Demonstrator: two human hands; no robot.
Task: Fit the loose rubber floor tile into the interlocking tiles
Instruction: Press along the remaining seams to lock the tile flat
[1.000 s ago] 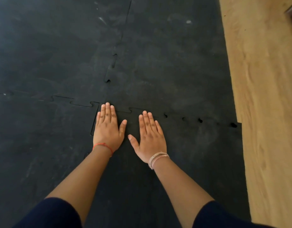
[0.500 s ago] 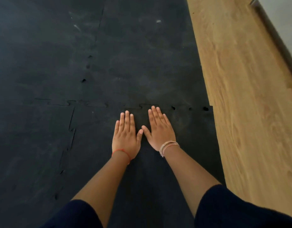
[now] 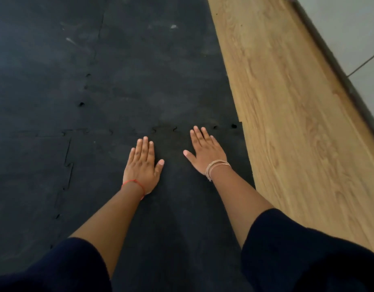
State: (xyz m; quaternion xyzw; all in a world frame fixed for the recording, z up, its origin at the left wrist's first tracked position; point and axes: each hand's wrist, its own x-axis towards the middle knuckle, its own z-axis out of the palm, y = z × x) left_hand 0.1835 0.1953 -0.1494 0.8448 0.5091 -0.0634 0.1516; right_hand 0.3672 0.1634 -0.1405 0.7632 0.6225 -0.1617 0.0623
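The black rubber floor tile (image 3: 173, 207) lies flat under both my hands, its toothed far edge meeting the neighbouring interlocking tiles (image 3: 152, 76) along a seam just beyond my fingertips. Small dark gaps show along that seam, the clearest near the right corner. My left hand (image 3: 142, 165) rests palm down on the tile, fingers together, a red thread on the wrist. Palm down to its right lies my right hand (image 3: 206, 151), fingers slightly spread, fingertips close to the seam, pale bracelets on the wrist. Neither hand holds anything.
A light wooden floor (image 3: 287, 114) runs along the right side of the tiles. A dark skirting strip (image 3: 337, 66) and a pale wall border it at far right. More black tiles (image 3: 28, 165) with jigsaw seams spread to the left.
My hands have moved apart and to the right along the far seam; the right hand now lies near the tile's right corner. The view has shifted right, showing more wooden floor and wall.
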